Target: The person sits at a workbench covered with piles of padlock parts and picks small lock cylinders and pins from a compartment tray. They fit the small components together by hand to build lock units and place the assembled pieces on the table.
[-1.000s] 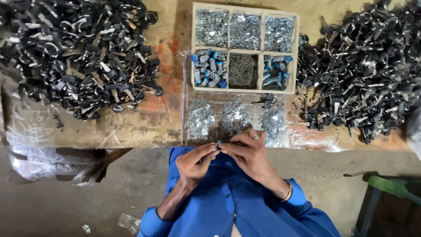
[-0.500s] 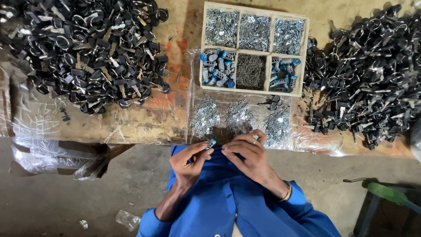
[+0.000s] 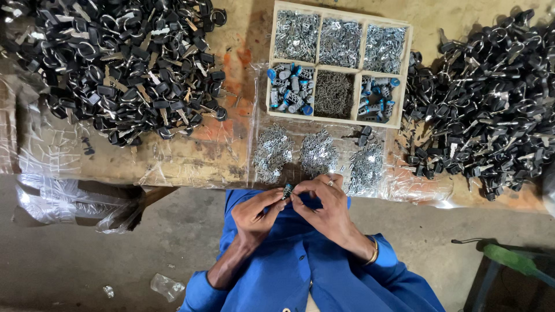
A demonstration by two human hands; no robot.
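My left hand and my right hand meet just below the table edge, over my blue-sleeved lap. Between their fingertips they pinch one small lock cylinder with a blue end. Directly above the hands lie three little heaps of small silver metal pieces on clear plastic sheet. Beyond them stands a wooden tray with six compartments: silver pieces in the far row, blue-ended cylinders at the near left and near right, and dark thin pins in the middle.
A large pile of black-headed keys covers the table's left part, and a second pile lies at the right. Crumpled clear plastic hangs off the left edge. A green-handled object rests at the lower right.
My hands have stayed together at the table edge; the fingers have shifted a little around the small cylinder. The view has drifted slightly.
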